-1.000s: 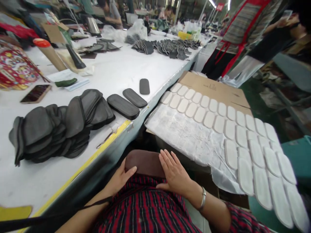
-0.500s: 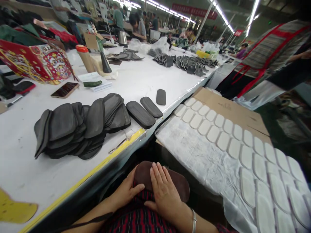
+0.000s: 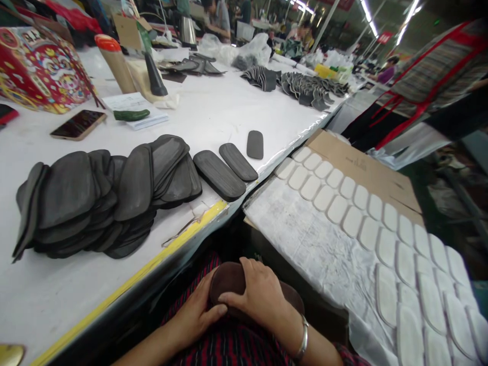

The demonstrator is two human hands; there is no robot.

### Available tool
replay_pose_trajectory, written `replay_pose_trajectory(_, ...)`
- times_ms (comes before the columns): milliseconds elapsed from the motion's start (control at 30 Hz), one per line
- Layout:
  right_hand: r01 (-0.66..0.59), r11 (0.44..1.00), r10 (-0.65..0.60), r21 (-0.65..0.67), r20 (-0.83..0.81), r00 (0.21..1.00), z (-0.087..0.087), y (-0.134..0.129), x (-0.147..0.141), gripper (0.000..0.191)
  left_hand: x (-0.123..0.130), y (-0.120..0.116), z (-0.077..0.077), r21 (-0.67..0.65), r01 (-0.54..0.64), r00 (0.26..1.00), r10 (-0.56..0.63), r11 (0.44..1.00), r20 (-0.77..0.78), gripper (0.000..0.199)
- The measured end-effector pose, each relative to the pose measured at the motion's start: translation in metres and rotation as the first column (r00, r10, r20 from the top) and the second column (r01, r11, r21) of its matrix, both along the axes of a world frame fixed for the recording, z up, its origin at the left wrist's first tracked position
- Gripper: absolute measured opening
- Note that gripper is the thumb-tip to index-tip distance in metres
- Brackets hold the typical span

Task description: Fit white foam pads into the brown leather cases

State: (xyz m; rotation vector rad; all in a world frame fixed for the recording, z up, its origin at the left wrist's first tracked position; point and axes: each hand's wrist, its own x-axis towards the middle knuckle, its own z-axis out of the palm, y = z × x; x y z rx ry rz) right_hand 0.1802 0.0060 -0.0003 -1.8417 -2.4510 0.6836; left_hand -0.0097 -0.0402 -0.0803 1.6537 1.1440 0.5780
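A dark brown rounded leather-like piece (image 3: 227, 282) lies across my lap, over striped red and black cloth. My left hand (image 3: 200, 304) is closed on its left end, thumb along the near edge and fingers mostly hidden. Across its middle, my right hand (image 3: 263, 295) grips with bent fingers over the far edge and thumb at the near side. On the white table to the left is a heap of dark grey rounded pads (image 3: 102, 198). Separate grey pads, a large one (image 3: 219, 174), a narrower one (image 3: 238, 162) and a small one (image 3: 255, 145), lie near the corner.
To the right, a board under a wrinkled sheet (image 3: 305, 234) carries rows of white oval pads (image 3: 369, 231) beside cardboard (image 3: 358, 165). A phone (image 3: 79, 125), cucumber (image 3: 131, 115) and red bag (image 3: 41, 71) sit on the table. A person in a red-strapped apron (image 3: 427, 86) stands at right.
My right hand has gone from lying flat with straight fingers to bent fingers and thumb around the brown piece. The left hand stays at its end. The view has shifted slightly.
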Motion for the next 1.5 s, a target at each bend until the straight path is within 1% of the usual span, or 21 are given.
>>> replay_pose_trajectory(100, 0.016, 0.999, -0.015, -0.042, 0.035, 0.999, 0.001, 0.006, -0.012, 0.062, 0.000, 0.000, 0.004, -0.044, 0.002, 1.000, -0.002, 0.999, 0.005, 0.070)
replay_pose_trajectory(233, 0.015, 1.000, -0.014, -0.008, 0.104, 0.995, 0.003, 0.008, -0.017, 0.056, 0.004, -0.001, 0.010, -0.170, -0.021, 0.999, 0.025, 0.985, 0.020, 0.068)
replay_pose_trajectory(333, 0.031, 1.000, -0.032, 0.005, 0.149, 0.988, 0.002, 0.007, -0.019, 0.049, 0.006, -0.003, 0.012, -0.225, -0.021, 0.999, 0.030, 0.974, 0.034, 0.067)
replay_pose_trajectory(433, 0.038, 0.999, -0.040, 0.015, 0.167, 0.985, -0.001, 0.007, -0.021, 0.045, 0.006, -0.004, 0.013, -0.237, -0.022, 0.999, 0.031, 0.971, 0.034, 0.066)
replay_pose_trajectory(533, 0.033, 0.999, -0.039, 0.037, 0.168, 0.985, -0.005, 0.009, -0.024, 0.045, 0.005, -0.003, 0.014, -0.207, -0.014, 0.999, 0.022, 0.978, 0.036, 0.067)
replay_pose_trajectory(567, 0.037, 0.998, -0.043, 0.043, 0.169, 0.985, -0.006, 0.009, -0.025, 0.045, 0.004, -0.001, 0.015, -0.184, -0.010, 0.999, 0.017, 0.983, 0.038, 0.072)
replay_pose_trajectory(633, 0.045, 0.997, -0.054, 0.060, 0.162, 0.985, -0.006, 0.009, -0.025, 0.045, 0.003, 0.001, 0.016, -0.131, 0.003, 0.998, 0.005, 0.991, 0.060, 0.087)
replay_pose_trajectory(700, 0.046, 0.993, -0.060, 0.112, 0.123, 0.991, -0.005, 0.007, -0.023, 0.039, 0.003, 0.005, 0.018, -0.119, 0.009, 0.993, 0.005, 0.993, 0.118, 0.097)
replay_pose_trajectory(733, 0.031, 0.988, -0.045, 0.152, 0.091, 0.995, -0.004, 0.004, -0.020, 0.035, 0.004, 0.006, 0.020, -0.148, -0.011, 0.989, 0.032, 0.989, 0.144, 0.094)
replay_pose_trajectory(767, 0.000, 0.981, -0.012, 0.193, 0.059, 0.998, -0.003, 0.000, -0.016, 0.035, 0.005, 0.007, 0.022, -0.197, -0.046, 0.984, 0.078, 0.979, 0.158, 0.085)
replay_pose_trajectory(833, -0.112, 0.964, 0.111, 0.243, 0.021, 0.994, 0.000, -0.012, -0.007, 0.044, 0.009, 0.007, 0.027, -0.297, -0.138, 0.971, 0.188, 0.945, 0.148, 0.067)
replay_pose_trajectory(867, -0.182, 0.953, 0.184, 0.244, 0.016, 0.983, 0.001, -0.019, -0.002, 0.051, 0.012, 0.007, 0.028, -0.328, -0.175, 0.964, 0.230, 0.928, 0.135, 0.062)
replay_pose_trajectory(933, -0.288, 0.933, 0.290, 0.217, 0.020, 0.957, 0.000, -0.032, 0.003, 0.069, 0.016, 0.004, 0.031, -0.335, -0.209, 0.956, 0.264, 0.919, 0.129, 0.057)
replay_pose_trajectory(1000, -0.327, 0.925, 0.327, 0.196, 0.029, 0.944, 0.000, -0.042, 0.000, 0.085, 0.019, 0.000, 0.029, -0.300, -0.220, 0.954, 0.269, 0.928, 0.134, 0.054)
replay_pose_trajectory(1033, -0.337, 0.922, 0.337, 0.191, 0.035, 0.941, 0.000, -0.044, -0.004, 0.089, 0.019, -0.001, 0.027, -0.275, -0.233, 0.953, 0.275, 0.933, 0.125, 0.053)
replay_pose_trajectory(1133, -0.377, 0.904, 0.376, 0.199, 0.047, 0.925, 0.005, -0.044, -0.018, 0.092, 0.016, -0.003, 0.018, -0.196, -0.266, 0.957, 0.283, 0.944, 0.065, 0.055)
replay_pose_trajectory(1200, -0.391, 0.895, 0.388, 0.217, 0.057, 0.920, 0.011, -0.042, -0.020, 0.093, 0.013, -0.002, 0.011, -0.158, -0.267, 0.961, 0.275, 0.951, 0.032, 0.056)
replay_pose_trajectory(1267, -0.384, 0.893, 0.377, 0.235, 0.074, 0.923, 0.016, -0.044, -0.011, 0.092, 0.011, 0.000, 0.005, -0.131, -0.252, 0.966, 0.258, 0.959, 0.031, 0.054)
replay_pose_trajectory(1333, -0.353, 0.906, 0.342, 0.232, 0.086, 0.936, 0.018, -0.052, 0.008, 0.088, 0.011, 0.002, -0.001, -0.119, -0.227, 0.972, 0.232, 0.967, 0.034, 0.053)
replay_pose_trajectory(1400, -0.274, 0.939, 0.263, 0.208, 0.079, 0.961, 0.017, -0.067, 0.033, 0.087, 0.011, 0.001, -0.004, -0.118, -0.210, 0.976, 0.214, 0.971, 0.029, 0.050)
replay_pose_trajectory(1500, -0.113, 0.980, 0.109, 0.161, 0.033, 0.994, 0.013, -0.094, 0.064, 0.089, 0.010, -0.004, -0.004, -0.126, -0.222, 0.974, 0.225, 0.967, 0.011, 0.045)
